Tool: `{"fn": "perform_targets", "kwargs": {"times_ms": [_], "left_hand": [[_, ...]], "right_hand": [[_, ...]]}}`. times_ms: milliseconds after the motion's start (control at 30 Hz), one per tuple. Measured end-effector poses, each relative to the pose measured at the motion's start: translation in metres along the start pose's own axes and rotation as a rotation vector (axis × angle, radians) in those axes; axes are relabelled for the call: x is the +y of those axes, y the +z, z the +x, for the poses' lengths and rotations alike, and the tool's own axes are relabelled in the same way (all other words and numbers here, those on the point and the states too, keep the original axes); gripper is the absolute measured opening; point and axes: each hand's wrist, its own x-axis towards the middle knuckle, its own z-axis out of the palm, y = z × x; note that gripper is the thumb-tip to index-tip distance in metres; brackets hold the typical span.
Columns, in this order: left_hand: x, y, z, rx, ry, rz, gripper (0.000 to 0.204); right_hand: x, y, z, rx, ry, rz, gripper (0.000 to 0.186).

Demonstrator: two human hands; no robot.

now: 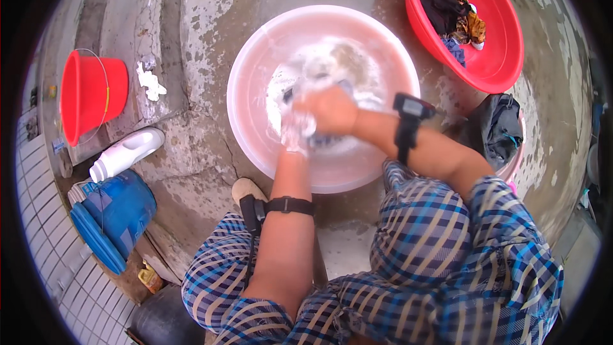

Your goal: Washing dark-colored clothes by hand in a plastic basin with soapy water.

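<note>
A wide pale pink basin (248,147) stands on the floor in front of me, with white suds and cloudy water inside. My right hand (333,110) is over the basin, closed like a fist on wet dark grey cloth (329,140), which is partly hidden and blurred. Close against it is my left hand (295,129), coated in foam. Suds, motion blur and the right hand hide the left fingers. Dark bits of cloth show around both hands, though the kind of garment cannot be made out.
A red basin (507,57) at the far right holds dark and patterned clothes (450,16). Dark fabric (498,128) fills another container beside my right arm. Leftward are a red bucket (108,92), a white bottle (131,152) lying down, and a blue bucket (131,207).
</note>
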Motion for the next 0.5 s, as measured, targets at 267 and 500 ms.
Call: {"fn": "perform_targets", "kwargs": {"times_ms": [267, 500], "left_hand": [[0.019, -0.011, 0.008, 0.177, -0.060, 0.102, 0.031], [-0.017, 0.035, 0.011, 0.338, 0.072, 0.306, 0.044]], "right_hand": [[-0.024, 0.016, -0.004, 0.212, 0.197, 0.093, 0.036], [0.085, 0.004, 0.002, 0.045, 0.740, 0.232, 0.035]]}}
